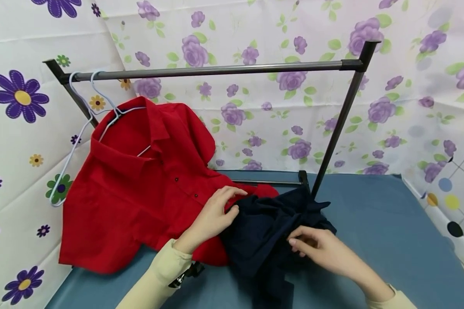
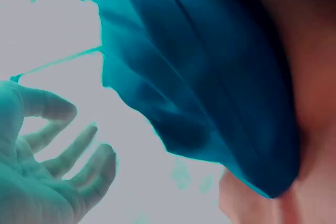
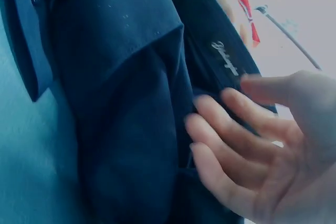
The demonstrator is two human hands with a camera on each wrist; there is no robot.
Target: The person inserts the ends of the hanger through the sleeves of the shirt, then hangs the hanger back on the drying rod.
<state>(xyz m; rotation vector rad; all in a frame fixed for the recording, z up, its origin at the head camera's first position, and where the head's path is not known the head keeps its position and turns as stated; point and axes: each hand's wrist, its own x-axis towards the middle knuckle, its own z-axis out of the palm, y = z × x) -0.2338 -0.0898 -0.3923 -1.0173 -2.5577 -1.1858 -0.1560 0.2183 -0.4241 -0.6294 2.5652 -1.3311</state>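
A navy garment [image 1: 268, 223] lies crumpled on the blue surface, partly over the red short-sleeved shirt [image 1: 139, 193]. My left hand [image 1: 218, 210] reaches over the navy cloth's left edge, thumb and fingers apart. The left wrist view has strongly shifted colours; there a hand [image 2: 58, 161] shows loosely bent fingers with nothing between them. At the garment's right side is my right hand [image 1: 321, 249], fingers loosely curled. In the right wrist view its slightly blurred fingers [image 3: 231, 145] are beside the cloth's edge, near white script lettering [image 3: 224, 59]; contact is unclear.
A dark metal rack [image 1: 216, 70] stands behind. Two pale blue hangers [image 1: 71, 165] hang from its left end, one inside the red shirt. Blue cloth [image 1: 386, 240] covers the surface. Flower-patterned sheets [image 1: 263, 98] line the back and left side.
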